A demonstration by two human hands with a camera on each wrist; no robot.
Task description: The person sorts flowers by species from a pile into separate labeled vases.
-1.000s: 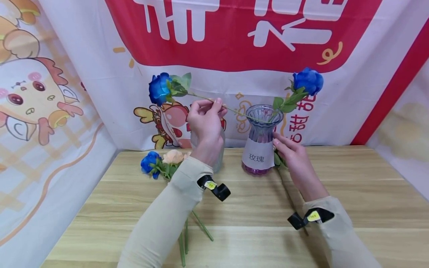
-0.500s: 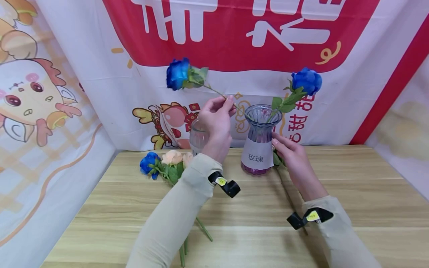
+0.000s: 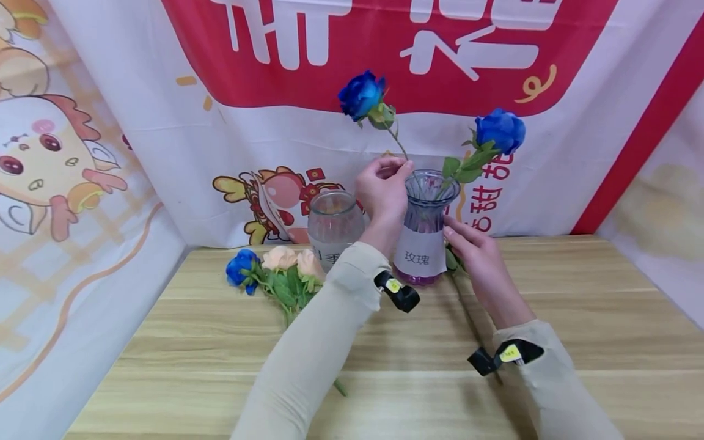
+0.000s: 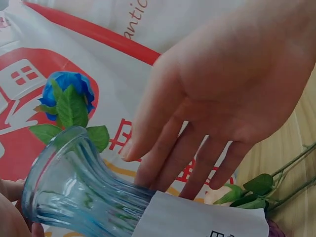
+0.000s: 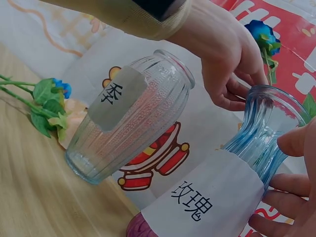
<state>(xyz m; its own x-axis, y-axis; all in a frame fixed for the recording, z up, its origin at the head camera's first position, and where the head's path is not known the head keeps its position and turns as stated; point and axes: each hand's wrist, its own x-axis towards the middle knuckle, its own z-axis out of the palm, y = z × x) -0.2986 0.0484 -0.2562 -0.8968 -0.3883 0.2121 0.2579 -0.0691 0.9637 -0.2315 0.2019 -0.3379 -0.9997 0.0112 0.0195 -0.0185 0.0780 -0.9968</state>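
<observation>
My left hand (image 3: 383,192) pinches the stem of a blue rose (image 3: 362,96) at the left rim of the blue glass vase (image 3: 420,214); the stem's lower end is hidden. Another blue rose (image 3: 499,131) leans out of this vase to the right. Labelled with white paper, the vase stands upright, purple at its base. My right hand (image 3: 484,263) rests with extended fingers against its right side. In the right wrist view, the thumb (image 5: 294,142) is near the neck and the fingers lie lower along the glass.
A clear ribbed vase (image 5: 133,118) with a paper label stands left of the blue one. On the wooden table (image 3: 181,366) lie a blue rose (image 3: 242,269) and peach flowers (image 3: 280,258). A leafy stem (image 3: 467,311) lies by my right hand. A printed cloth (image 3: 308,137) hangs behind.
My left hand has moved right to the blue vase's rim, and its rose has swung from nearly level to more upright. The clear vase is now less covered. My right hand stays in place.
</observation>
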